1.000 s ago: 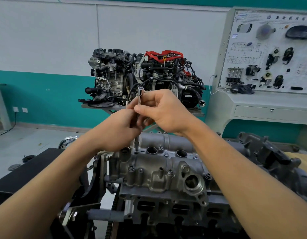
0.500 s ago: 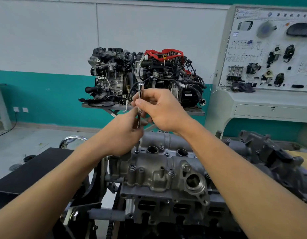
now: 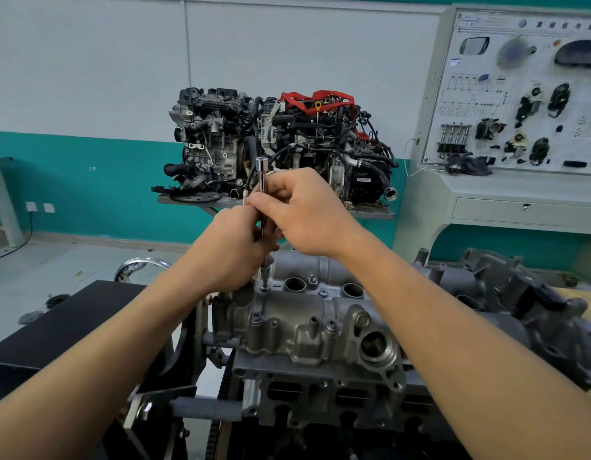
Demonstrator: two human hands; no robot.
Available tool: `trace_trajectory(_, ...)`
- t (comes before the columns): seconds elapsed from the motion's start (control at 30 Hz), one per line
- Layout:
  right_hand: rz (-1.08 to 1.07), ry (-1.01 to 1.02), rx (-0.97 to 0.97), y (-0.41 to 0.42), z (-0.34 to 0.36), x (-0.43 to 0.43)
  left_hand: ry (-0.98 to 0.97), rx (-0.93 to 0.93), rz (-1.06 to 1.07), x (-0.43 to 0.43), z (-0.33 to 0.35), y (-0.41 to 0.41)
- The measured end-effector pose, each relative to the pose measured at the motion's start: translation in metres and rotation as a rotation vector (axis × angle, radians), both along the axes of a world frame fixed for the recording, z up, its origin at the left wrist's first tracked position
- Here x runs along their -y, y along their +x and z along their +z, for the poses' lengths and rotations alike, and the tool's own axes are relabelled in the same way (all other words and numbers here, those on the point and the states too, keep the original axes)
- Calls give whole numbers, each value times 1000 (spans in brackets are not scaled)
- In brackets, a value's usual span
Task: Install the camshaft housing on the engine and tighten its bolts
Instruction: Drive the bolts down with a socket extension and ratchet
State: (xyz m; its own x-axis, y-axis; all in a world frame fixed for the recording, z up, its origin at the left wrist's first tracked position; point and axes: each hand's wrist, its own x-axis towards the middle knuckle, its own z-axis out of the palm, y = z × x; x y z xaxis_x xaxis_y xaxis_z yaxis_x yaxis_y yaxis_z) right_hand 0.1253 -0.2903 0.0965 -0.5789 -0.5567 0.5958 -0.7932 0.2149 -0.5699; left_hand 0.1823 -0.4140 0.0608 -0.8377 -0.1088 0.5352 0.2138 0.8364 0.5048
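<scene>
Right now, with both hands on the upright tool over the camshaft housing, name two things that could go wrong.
1. The extension bar is only pinched by the left hand and right hand; if it tilts, its tip may slip off the bolt.
2. Anything dropped could fall into the open bore in the camshaft housing beside that bolt.

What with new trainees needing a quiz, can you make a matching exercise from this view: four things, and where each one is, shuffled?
Things:
1. socket extension
2. camshaft housing
3. display engine with red hoses
4. demonstration board

Places:
A. far right of the view
B. on the shelf in the background
C. upright, gripped by the left hand and right hand
D. on top of the engine block nearest the camera

Pairs: 1-C, 2-D, 3-B, 4-A.
</scene>
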Motion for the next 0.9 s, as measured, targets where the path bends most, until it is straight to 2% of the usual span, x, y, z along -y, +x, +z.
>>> trace_trajectory(0.23, -127, -184, -109, 2, -13, 12, 15, -42, -3, 1, -4, 2)
trace_trajectory(0.3, -121, -145, -62, 3, -7, 6, 50, -19, -52, 0, -3, 3)
trace_trajectory(0.37, -8, -123, 64, 7, 1, -2, 35, -45, -43, -1, 3, 4)
trace_trajectory(0.47, 189, -340, 255, 19, 23, -19, 83, -187, -39, -12, 33, 8)
trace_trajectory(0.57, 229, -620, 347, 29, 45, -52, 231, -244, -188, -46, 60, 14)
trace_trajectory(0.63, 224, -719, 411, 36, 44, -86, 324, -161, -336, -81, 62, 16)
trace_trajectory(0.77, 169, -802, 539, 60, 18, -170, 751, 104, -615, -157, 40, 18)
trace_trajectory(0.83, 23, -789, 485, 77, 0, -215, 879, 236, -705, -194, 27, 18)
trace_trajectory(0.9, -160, -733, 415, 101, -22, -262, 905, 334, -787, -230, 12, 21)
